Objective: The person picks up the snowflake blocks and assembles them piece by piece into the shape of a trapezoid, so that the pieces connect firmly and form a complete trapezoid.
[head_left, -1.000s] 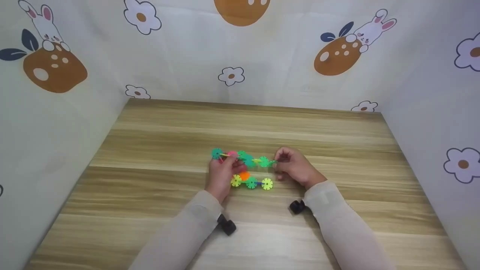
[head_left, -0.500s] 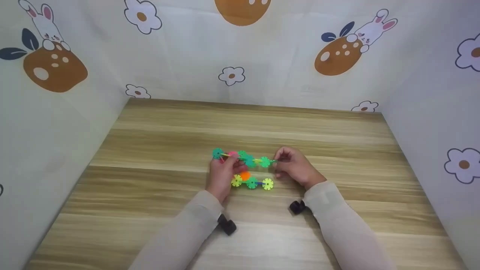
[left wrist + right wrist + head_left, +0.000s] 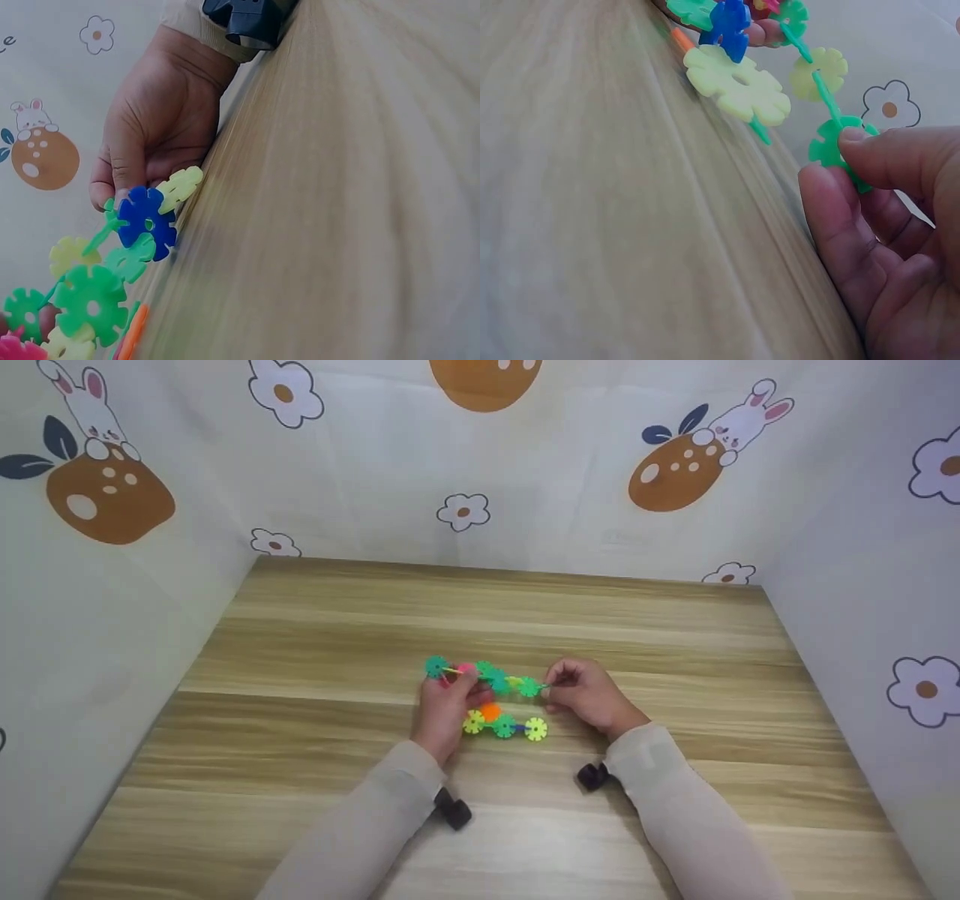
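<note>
A toy of linked plastic snowflake discs lies between the two hands. Its parts run in two rows, green and teal at the back, yellow and green nearer. My left hand grips the toy at its left side, thumb on top near a pink disc. At the right end of the back row, my right hand pinches a green disc between thumb and fingers. A blue disc and a pale yellow disc show in the front row. The left palm hides part of the toy.
The wooden tabletop stretches around the hands, bounded by patterned cloth walls at the back and both sides. Black wrist cameras hang by the sleeve cuffs, close over the table.
My right hand has shifted slightly left, and the right end of the back row has dipped a little. The left hand keeps its grip nearly still.
</note>
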Demonstrator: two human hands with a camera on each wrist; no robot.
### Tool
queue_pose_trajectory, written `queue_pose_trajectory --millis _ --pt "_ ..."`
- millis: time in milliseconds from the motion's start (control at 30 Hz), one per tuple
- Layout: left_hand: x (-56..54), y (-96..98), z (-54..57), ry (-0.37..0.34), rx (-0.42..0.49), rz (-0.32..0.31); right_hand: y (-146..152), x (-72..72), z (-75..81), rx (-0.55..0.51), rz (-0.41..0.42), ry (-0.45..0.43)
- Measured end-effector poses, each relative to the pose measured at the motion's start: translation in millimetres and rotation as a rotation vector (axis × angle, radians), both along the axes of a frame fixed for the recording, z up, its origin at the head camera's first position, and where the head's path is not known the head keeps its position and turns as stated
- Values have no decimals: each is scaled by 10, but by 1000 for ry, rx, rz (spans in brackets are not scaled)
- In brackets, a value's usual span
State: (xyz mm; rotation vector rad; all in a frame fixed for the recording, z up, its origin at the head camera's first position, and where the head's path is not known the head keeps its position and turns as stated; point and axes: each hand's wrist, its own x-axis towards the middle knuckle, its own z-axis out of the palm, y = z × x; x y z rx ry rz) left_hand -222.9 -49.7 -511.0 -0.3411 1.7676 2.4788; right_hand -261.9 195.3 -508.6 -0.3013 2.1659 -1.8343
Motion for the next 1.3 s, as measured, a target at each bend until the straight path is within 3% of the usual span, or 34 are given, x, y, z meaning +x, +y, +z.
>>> queue_pose_trajectory --millis 167,400,533,833,1133,1300 --pt "7 -7 12 -14 -10 -12 2 12 2 16 18 37" --pt "1 -13 3 14 32 -8 -3 11 9 -40 145 35" --pt "-15 -4 -10 36 56 -2 -31 26 37 -14 176 52" --pt "-5 -3 -18 54 22 -38 -116 83 86 149 85 181" --pt "11 -3 -6 63 -16 -80 -159 108 103 172 27 216" --pt "12 8 -7 66 -16 -74 -170 112 100 181 28 214"
